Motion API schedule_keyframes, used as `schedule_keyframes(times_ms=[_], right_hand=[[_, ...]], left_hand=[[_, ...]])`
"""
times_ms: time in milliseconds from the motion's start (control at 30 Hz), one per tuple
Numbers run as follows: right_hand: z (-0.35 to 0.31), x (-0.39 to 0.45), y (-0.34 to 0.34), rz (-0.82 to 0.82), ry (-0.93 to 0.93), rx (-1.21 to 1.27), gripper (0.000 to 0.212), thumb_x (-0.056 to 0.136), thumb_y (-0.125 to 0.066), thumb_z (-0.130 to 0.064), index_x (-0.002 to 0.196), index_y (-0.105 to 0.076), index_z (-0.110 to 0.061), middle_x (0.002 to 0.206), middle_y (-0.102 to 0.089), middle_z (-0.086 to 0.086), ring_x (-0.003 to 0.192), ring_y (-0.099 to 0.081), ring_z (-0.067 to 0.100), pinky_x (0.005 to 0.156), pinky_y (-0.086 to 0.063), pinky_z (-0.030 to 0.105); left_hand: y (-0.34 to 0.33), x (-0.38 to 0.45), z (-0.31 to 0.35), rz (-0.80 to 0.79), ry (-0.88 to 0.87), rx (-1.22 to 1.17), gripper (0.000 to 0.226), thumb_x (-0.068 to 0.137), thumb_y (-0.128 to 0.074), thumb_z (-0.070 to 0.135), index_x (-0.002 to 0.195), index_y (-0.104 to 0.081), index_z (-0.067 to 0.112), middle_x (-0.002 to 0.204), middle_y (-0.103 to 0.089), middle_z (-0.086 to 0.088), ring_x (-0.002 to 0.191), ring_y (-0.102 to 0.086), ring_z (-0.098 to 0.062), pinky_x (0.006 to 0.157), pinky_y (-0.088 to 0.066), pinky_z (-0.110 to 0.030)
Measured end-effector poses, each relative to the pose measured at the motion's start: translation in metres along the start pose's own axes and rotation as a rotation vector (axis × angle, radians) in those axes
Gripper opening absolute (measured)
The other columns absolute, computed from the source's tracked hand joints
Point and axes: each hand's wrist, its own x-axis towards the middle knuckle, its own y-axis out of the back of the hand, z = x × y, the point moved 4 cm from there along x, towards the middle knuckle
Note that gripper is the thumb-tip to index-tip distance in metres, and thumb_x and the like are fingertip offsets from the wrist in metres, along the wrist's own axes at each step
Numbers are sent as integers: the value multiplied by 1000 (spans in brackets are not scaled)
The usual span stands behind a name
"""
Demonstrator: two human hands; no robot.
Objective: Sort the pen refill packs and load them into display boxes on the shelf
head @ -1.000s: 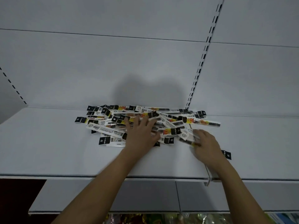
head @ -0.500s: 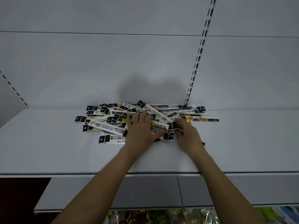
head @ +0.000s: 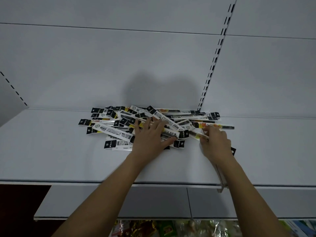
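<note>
A loose pile of pen refill packs [head: 118,132], long white sleeves with black headers and some yellow print, lies at the back middle of the white shelf [head: 51,159]. My left hand [head: 150,137] rests flat on the pile's middle, fingers spread, holding nothing. At the pile's right end, my right hand [head: 216,144] pinches a yellow-printed pack [head: 196,134] with its fingertips. Another clear pack [head: 221,182] runs from under that palm along the wrist and pokes over the shelf's front edge. No display box is in view.
A slotted upright [head: 212,69] splits the grey back panels behind the pile. A lower shelf [head: 119,202] sits beneath, and below it colourful packaged goods [head: 171,228] show at the frame's bottom edge.
My right hand has slid from the pile's middle to its right end and now pinches a pack there. My left hand has stayed spread on the pile.
</note>
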Motion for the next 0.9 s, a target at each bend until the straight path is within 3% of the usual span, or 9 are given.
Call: schedule_keyframes(times_ms=[67, 167, 300, 367, 467, 567, 633, 800, 900], right_hand=[[6, -1, 3, -46, -39, -73, 29, 95, -54, -23, 122, -61, -17, 121, -58, 10, 117, -45, 33, 91, -39, 42], [15, -6, 11, -28, -145, -149, 28, 94, -52, -17, 121, -56, -9, 122, -54, 15, 119, -43, 35, 94, -37, 44], [27, -13, 33, 178, -263, -27, 25, 88, -47, 2, 112, -46, -8, 107, -61, 17, 104, -52, 36, 86, -32, 43], [19, -12, 39, 248, -185, 44, 26, 87, -47, 5, 107, -46, -10, 94, -60, 11, 91, -52, 34, 82, -31, 41], [-21, -8, 30, 202, 31, 65, 21, 90, -48, 1, 106, -50, -12, 89, -53, 2, 85, -47, 28, 82, -31, 41], [-69, -8, 13, 198, 231, 36, 14, 94, -48, -9, 105, -54, -14, 96, -62, 5, 93, -55, 30, 87, -35, 44], [-97, -4, 1, 174, 357, 58, 11, 94, -48, -15, 103, -55, -14, 98, -62, 4, 98, -55, 28, 87, -37, 45], [-134, 3, -21, -64, 617, 296, 40, 85, -48, -21, 122, -63, -14, 125, -63, 4, 122, -48, 20, 104, -37, 39], [-117, 5, -13, 240, 474, 325, 33, 89, -53, -18, 120, -65, -14, 123, -65, 4, 116, -53, 23, 101, -37, 40]], left_hand=[[-1, 0, 0, -18, -16, 32, 73, 84, -22, 81, 149, -20, 48, 156, -32, 11, 149, -14, -24, 116, 5, -60], [-3, 2, 0, -21, -25, 98, 72, 81, -14, 81, 145, -29, 52, 155, -33, 9, 148, -18, -25, 114, 2, -62], [-4, 3, 1, -22, -25, 94, 68, 84, -18, 79, 143, -32, 49, 160, -22, 11, 150, -9, -23, 114, 7, -64], [-1, 2, 3, -9, -39, 77, 71, 82, -16, 79, 141, -35, 43, 157, -27, 13, 149, -11, -21, 114, 6, -65], [12, -1, 5, 154, -43, -63, 75, 81, -36, 80, 135, -41, 28, 143, -43, 4, 142, -29, -21, 114, -3, -67], [36, -10, 3, 475, -126, -101, 76, 82, -51, 71, 135, -42, 18, 137, -49, -8, 136, -41, -29, 114, -11, -67], [44, -18, 1, 511, -200, -75, 73, 85, -54, 64, 140, -39, 18, 144, -46, -9, 140, -37, -30, 113, -17, -66], [36, -29, -40, 156, -115, -15, 87, 84, -30, 79, 156, -13, 34, 165, -10, 5, 152, -5, -22, 117, -4, -63], [25, -27, -55, -91, -78, 118, 87, 77, -12, 88, 153, 1, 46, 165, 3, 9, 151, 9, -22, 114, 5, -66]])
